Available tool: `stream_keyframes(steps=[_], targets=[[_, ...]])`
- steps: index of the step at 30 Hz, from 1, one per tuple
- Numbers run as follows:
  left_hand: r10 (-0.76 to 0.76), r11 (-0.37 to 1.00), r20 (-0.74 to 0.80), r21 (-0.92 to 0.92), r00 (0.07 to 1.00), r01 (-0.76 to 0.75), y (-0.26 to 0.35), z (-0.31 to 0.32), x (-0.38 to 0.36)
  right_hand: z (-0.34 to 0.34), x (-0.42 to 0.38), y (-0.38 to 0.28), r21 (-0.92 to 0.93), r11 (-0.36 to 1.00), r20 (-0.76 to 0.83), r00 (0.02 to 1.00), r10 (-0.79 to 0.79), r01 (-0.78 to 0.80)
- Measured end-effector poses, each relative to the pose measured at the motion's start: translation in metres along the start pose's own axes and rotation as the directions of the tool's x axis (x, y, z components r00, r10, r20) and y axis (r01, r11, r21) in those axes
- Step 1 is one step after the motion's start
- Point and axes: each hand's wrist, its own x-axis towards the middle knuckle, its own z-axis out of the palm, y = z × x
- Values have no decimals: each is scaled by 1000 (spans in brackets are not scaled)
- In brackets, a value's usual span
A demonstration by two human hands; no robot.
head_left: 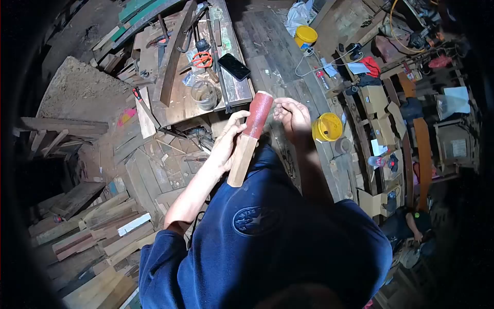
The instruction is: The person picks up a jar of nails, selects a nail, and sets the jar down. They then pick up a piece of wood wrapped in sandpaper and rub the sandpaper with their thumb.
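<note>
My left hand (230,139) is closed around a wooden block (242,160), held at a tilt in front of my chest. Red sandpaper (259,114) wraps the block's upper part, and bare wood shows below and at the very top. Just right of the sandpaper is my right hand (293,114), apart from it, with curled fingers drawn together; whether they pinch anything small cannot be made out. Beyond my hands stands a workbench (234,38) with a black phone (234,67), orange-handled scissors (201,59) and a clear plastic cup (204,96) on it.
Yellow buckets (328,127) stand on the plank floor to the right. Wooden boards (113,234) lie piled at the lower left. A red-handled saw (146,107) leans left of the bench. Shelves with cardboard boxes (374,100) line the right, where another person (409,226) is partly visible.
</note>
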Motion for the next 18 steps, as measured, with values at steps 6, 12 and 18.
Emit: stream_keyframes(steps=[6,12,18], targets=[[-25,999,46,-38,999,26,0,-8,4,-7,-5,6,85,993,23,996,85,-86],[-59,976,90,-204,994,76,-4,-7,4,-12,-11,8,108,989,13,995,97,-98],[-4,997,13,71,1000,3,-11,-2,3,-24,-14,10,52,995,51,995,87,-90]])
